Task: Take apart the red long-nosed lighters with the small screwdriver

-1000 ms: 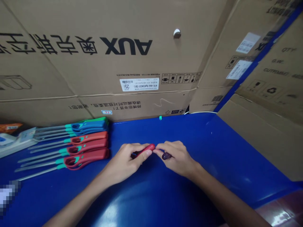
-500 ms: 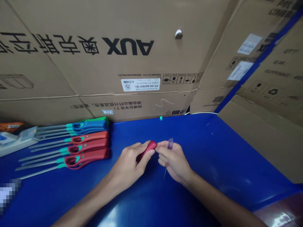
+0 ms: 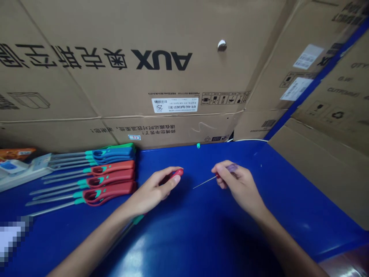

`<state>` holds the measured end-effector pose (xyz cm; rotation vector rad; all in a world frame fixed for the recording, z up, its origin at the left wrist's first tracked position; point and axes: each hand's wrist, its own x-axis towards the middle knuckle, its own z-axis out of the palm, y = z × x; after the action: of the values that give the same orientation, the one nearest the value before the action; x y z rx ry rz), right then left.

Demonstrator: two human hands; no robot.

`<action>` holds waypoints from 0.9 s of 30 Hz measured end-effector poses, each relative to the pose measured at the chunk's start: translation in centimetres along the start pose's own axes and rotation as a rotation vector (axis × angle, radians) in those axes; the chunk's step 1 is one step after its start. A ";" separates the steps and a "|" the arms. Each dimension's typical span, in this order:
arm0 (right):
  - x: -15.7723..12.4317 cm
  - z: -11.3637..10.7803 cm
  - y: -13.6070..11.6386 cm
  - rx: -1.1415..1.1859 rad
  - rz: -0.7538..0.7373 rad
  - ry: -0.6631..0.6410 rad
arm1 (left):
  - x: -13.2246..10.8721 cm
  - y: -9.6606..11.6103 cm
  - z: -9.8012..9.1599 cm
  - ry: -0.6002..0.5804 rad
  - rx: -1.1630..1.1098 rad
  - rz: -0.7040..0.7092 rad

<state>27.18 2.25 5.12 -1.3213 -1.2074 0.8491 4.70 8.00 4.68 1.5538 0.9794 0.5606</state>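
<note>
My left hand [image 3: 155,188] is closed round a red long-necked lighter [image 3: 178,173]. The butt of its handle shows past my fingers, while its green collar and metal tube appear below my wrist, pointing toward the lower left. Apart from it on the right, my right hand [image 3: 238,181] grips a small screwdriver [image 3: 205,182] with a see-through purple handle. Its thin shaft points left and slightly down, with a bit of red at its base. Between the two hands lies a gap; the screwdriver tip does not touch the lighter.
Several red, orange and blue lighters [image 3: 112,190] lie in a row at the left. Behind them are a white power strip [image 3: 31,171] and an orange packet [image 3: 19,153]. A small green cap [image 3: 198,146] sits by the cardboard wall [image 3: 173,132] on the blue table [image 3: 288,192].
My hands have moved apart, the right one going rightward. The screwdriver has swung from upright, tip down, to nearly level, tip left. The lighter's tube now shows below my left wrist.
</note>
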 end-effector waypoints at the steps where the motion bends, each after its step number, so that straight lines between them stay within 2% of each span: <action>1: -0.4 -0.3 -0.1 0.021 0.025 -0.024 | 0.0 0.0 -0.1 -0.013 -0.046 -0.027; 5: -2.2 -0.4 0.3 0.071 0.059 -0.040 | 0.1 0.2 -0.3 -0.045 -0.171 -0.078; 9: -3.1 0.7 1.1 0.100 0.051 0.054 | 0.2 0.3 -0.1 -0.052 -0.181 -0.059; 14: -3.1 1.8 1.1 0.149 0.072 0.068 | 0.1 0.5 0.3 -0.051 -0.159 -0.052; 27: -2.8 1.9 1.4 0.126 0.036 0.070 | 0.1 0.5 0.0 -0.024 -0.203 -0.048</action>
<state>24.98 0.19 3.08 -1.2635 -1.0606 0.8833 4.84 8.08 5.12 1.3508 0.9103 0.5876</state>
